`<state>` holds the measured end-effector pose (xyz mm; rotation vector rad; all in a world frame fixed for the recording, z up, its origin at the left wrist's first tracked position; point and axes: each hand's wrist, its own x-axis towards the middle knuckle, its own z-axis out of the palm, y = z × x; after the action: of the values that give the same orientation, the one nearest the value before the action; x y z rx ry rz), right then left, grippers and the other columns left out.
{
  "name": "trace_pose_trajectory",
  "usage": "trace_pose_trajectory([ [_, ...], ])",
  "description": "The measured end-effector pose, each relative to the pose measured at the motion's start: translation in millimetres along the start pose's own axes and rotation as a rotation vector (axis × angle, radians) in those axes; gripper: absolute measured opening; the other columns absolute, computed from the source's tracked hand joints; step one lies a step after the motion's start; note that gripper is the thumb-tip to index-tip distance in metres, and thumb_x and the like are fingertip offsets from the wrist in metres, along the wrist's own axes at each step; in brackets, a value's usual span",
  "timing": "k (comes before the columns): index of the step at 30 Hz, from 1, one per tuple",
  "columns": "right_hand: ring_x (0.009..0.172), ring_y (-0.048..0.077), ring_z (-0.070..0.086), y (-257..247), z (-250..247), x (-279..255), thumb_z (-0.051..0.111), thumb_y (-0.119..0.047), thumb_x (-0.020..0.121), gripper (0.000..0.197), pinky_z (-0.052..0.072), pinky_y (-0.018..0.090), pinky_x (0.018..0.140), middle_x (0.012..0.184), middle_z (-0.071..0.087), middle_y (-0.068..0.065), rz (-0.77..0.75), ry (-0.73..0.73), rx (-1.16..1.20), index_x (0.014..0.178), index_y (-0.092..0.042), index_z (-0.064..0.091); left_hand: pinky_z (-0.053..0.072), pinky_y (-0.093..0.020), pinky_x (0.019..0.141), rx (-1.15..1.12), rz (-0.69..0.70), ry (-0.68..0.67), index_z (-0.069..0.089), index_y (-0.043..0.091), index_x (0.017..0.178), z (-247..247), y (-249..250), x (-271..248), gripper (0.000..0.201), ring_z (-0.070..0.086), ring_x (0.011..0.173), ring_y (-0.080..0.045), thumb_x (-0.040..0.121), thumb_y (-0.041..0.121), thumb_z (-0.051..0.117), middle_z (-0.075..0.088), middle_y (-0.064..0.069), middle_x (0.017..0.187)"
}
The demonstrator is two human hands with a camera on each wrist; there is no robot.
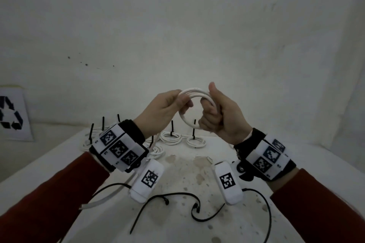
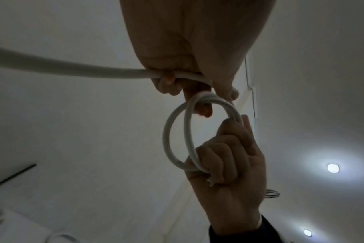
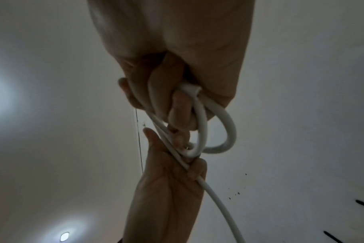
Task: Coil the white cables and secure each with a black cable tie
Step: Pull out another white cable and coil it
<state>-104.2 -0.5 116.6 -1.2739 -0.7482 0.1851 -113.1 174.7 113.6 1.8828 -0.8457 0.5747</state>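
Both hands hold a white cable coil point(image 1: 194, 95) up in front of the wall, above the table. My right hand point(image 1: 215, 113) grips the coil's right side in a fist, thumb up. My left hand point(image 1: 173, 102) pinches the coil's upper left, where the loose end runs through its fingers. In the left wrist view the coil point(image 2: 177, 136) shows two loops, and the free cable point(image 2: 73, 69) trails off to the left. The right wrist view shows the loops point(image 3: 214, 128) in the right fist and the tail point(image 3: 220, 202) passing the left hand. A loose black cable tie point(image 1: 158, 207) lies on the near table.
Several coiled white cables with upright black ties point(image 1: 194, 140) lie at the table's far side. The white table point(image 1: 197, 175) is stained. Black wires point(image 1: 262, 213) from the wrist devices loop over its near part. A recycling sign point(image 1: 11, 114) leans at the far left.
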Motion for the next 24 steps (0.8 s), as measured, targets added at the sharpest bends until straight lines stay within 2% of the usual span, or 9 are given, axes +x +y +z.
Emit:
trace_pose_trajectory([
  [3,0.039,0.013,0.018,4.0,1.8,1.9,0.050,-0.049,0.083,0.044,0.016,0.033,0.053,0.039,0.025,-0.007,-0.098,0.175,-0.083,0.057,-0.015,0.048,0.040,-0.016,0.067,-0.122,-0.062,0.037,0.053,0.014,0.075,5.8,-0.4,-0.5,0.032,0.045,0.062,-0.004,0.099,0.026,0.036,0.049,-0.001,0.070],
  [5,0.047,0.014,0.027,7.7,1.5,2.0,0.050,-0.044,0.085,0.038,0.026,0.030,0.056,0.044,0.033,-0.008,-0.122,0.177,-0.061,0.068,-0.009,0.053,0.049,-0.026,0.072,-0.306,-0.134,0.063,0.049,0.012,0.074,8.0,1.5,0.2,0.033,0.046,0.060,-0.012,0.096,0.033,0.037,0.046,0.002,0.064],
  [6,0.050,0.015,0.032,9.6,1.2,1.3,0.048,-0.041,0.086,0.037,0.032,0.028,0.059,0.046,0.035,-0.007,-0.120,0.158,-0.024,0.073,-0.007,0.055,0.052,-0.029,0.067,-0.367,-0.157,0.077,0.046,0.010,0.073,9.3,2.3,0.8,0.034,0.043,0.054,-0.014,0.096,0.034,0.036,0.043,0.004,0.059],
  [9,0.049,0.014,0.044,11.3,3.6,-2.7,0.045,-0.038,0.089,0.035,0.042,0.032,0.071,0.048,0.038,-0.005,-0.070,0.084,0.097,0.082,-0.006,0.055,0.038,-0.023,0.044,-0.387,-0.168,0.174,0.042,0.010,0.072,14.0,6.2,4.1,0.037,0.030,0.042,-0.010,0.102,0.029,0.032,0.033,0.010,0.050],
  [12,0.043,0.015,0.050,6.1,10.8,-8.7,0.039,-0.046,0.088,0.040,0.048,0.032,0.075,0.042,0.038,-0.005,0.003,0.008,0.161,0.083,-0.008,0.052,0.028,-0.018,0.038,-0.376,-0.182,0.247,0.042,0.012,0.070,15.5,6.0,9.7,0.038,0.026,0.039,-0.006,0.103,0.028,0.033,0.030,0.006,0.052],
  [14,0.036,0.010,0.043,1.5,14.7,-12.7,0.038,-0.045,0.089,0.037,0.052,0.027,0.069,0.038,0.034,-0.008,0.032,-0.038,0.211,0.079,-0.011,0.049,0.027,-0.018,0.038,-0.392,-0.194,0.232,0.042,0.012,0.070,18.1,5.1,11.9,0.038,0.026,0.039,-0.006,0.103,0.029,0.033,0.031,0.008,0.050],
  [18,0.032,0.005,0.019,-7.1,10.4,-15.1,0.034,-0.040,0.096,0.036,0.034,0.018,0.043,0.040,0.022,-0.010,0.030,-0.075,0.326,0.072,-0.016,0.046,0.041,-0.022,0.044,-0.400,-0.188,0.150,0.046,0.012,0.077,24.4,3.5,9.8,0.033,0.037,0.049,-0.009,0.103,0.028,0.032,0.038,0.010,0.054],
  [21,0.039,0.011,0.010,-12.1,-1.8,-16.1,0.037,-0.035,0.096,0.035,0.018,0.021,0.044,0.049,0.013,-0.007,0.003,-0.035,0.404,0.069,-0.016,0.048,0.045,-0.025,0.042,-0.180,-0.156,0.081,0.048,0.018,0.092,26.9,0.0,3.9,0.019,0.052,0.057,-0.015,0.102,0.026,0.035,0.052,0.004,0.074],
  [24,0.040,0.011,0.009,-16.6,-17.1,-19.3,0.038,-0.031,0.095,0.033,0.019,0.022,0.044,0.050,0.013,-0.007,-0.064,0.003,0.482,0.067,-0.016,0.051,0.034,-0.020,0.035,-0.050,-0.199,-0.036,0.044,0.018,0.102,26.7,-9.4,-2.7,0.012,0.046,0.040,-0.014,0.102,0.021,0.033,0.056,0.004,0.077],
])
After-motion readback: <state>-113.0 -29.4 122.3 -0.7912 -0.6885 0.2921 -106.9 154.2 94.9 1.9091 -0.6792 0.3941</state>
